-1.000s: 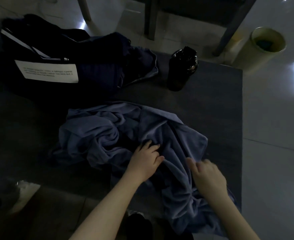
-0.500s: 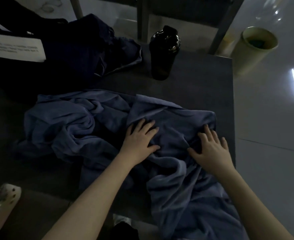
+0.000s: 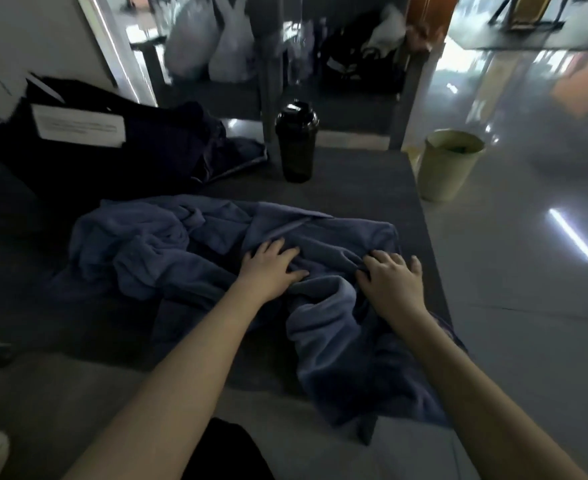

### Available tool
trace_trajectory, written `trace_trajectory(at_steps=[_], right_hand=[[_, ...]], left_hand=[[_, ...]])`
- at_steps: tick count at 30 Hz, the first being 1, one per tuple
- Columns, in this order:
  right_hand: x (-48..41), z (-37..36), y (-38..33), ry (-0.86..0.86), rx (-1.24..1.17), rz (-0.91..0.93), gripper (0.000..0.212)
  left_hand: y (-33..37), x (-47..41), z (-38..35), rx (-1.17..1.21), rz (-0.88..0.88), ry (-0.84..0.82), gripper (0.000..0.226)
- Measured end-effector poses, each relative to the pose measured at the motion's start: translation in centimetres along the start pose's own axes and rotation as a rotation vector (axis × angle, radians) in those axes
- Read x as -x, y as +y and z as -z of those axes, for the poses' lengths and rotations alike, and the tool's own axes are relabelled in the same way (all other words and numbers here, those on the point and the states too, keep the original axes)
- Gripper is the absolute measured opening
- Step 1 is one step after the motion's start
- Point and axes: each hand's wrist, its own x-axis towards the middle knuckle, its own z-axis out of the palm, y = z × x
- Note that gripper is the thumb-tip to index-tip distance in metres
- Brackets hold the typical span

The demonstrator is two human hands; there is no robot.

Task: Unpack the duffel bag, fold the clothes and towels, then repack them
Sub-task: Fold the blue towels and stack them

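The towel's (image 3: 337,358) near end spills off the table (image 3: 354,192) edge toward the person. The left hand (image 3: 271,268) and right hand (image 3: 389,282) lie on the towel's right part, fingers spread flat and gripping nothing, likely pressing the cloth smooth for folding. Its left part lies bunched. Beyond stands a bottle (image 3: 296,143), apart from the towel. The bag (image 3: 140,161) sits far left, with a bin (image 3: 448,164) on the floor to the right.

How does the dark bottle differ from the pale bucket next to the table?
The bottle is black, narrow and closed with a lid. The bucket is pale yellow-green, wider and open at the top. The bottle stands on the table, while the bucket stands on the floor just past the table's edge. Both stand upright.
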Motion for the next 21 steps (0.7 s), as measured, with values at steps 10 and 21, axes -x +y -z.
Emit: trace_trajectory(at_steps=[10, 21], right_hand=[[5.8, 1.5, 0.2, -0.166, -0.019, -0.017, 0.055], [-3.2, 2.1, 0.1, 0.133, -0.130, -0.117, 0.032]], left_hand=[[1.8, 2.4, 2.5, -0.024, 0.026, 0.119, 0.043], [3.6, -7.7, 3.0, -0.155, -0.156, 0.202, 0.027]])
